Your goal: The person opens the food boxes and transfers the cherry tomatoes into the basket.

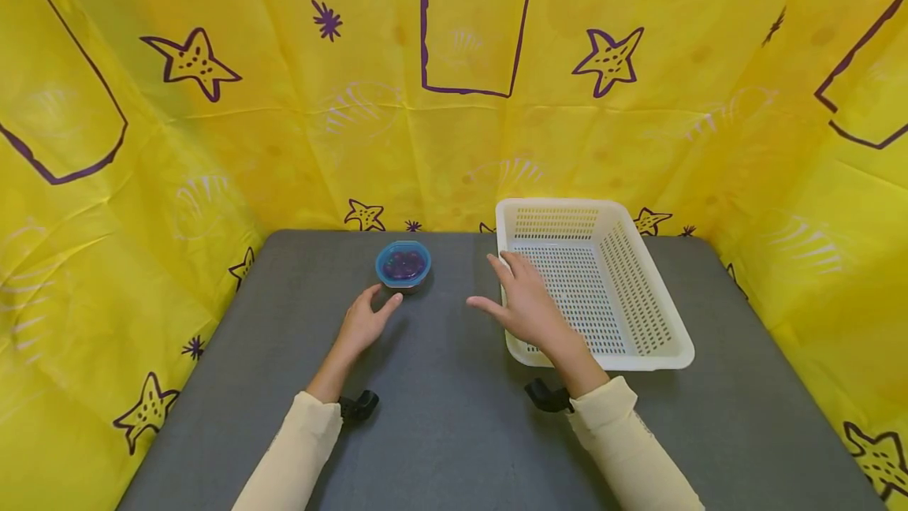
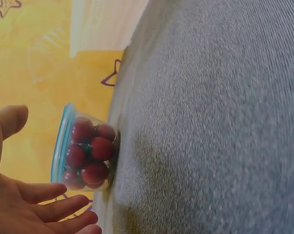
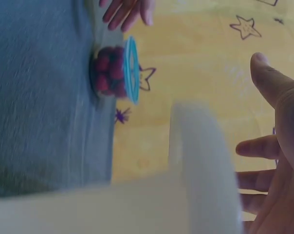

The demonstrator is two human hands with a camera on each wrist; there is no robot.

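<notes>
A small clear tub point(image 1: 403, 265) with a blue lid stands near the far edge of the table. Through its wall in the left wrist view show several round dark-red fruits point(image 2: 102, 148). My left hand point(image 1: 363, 323) is just in front of the tub, thumb and fingers spread apart, holding nothing. Over the left side of a white plastic basket point(image 1: 656, 290) hovers my right hand point(image 1: 528, 302), fingers extended and thumb pointing left toward the tub. In the right wrist view the basket's rim point(image 3: 205, 161) lies close beside that hand.
The grey table point(image 1: 440, 432) ends at a yellow cloth backdrop point(image 1: 454, 156) printed with starfish, which also closes off both sides. Each wrist wears a black camera mount point(image 1: 360, 406). The basket takes up the right rear of the table.
</notes>
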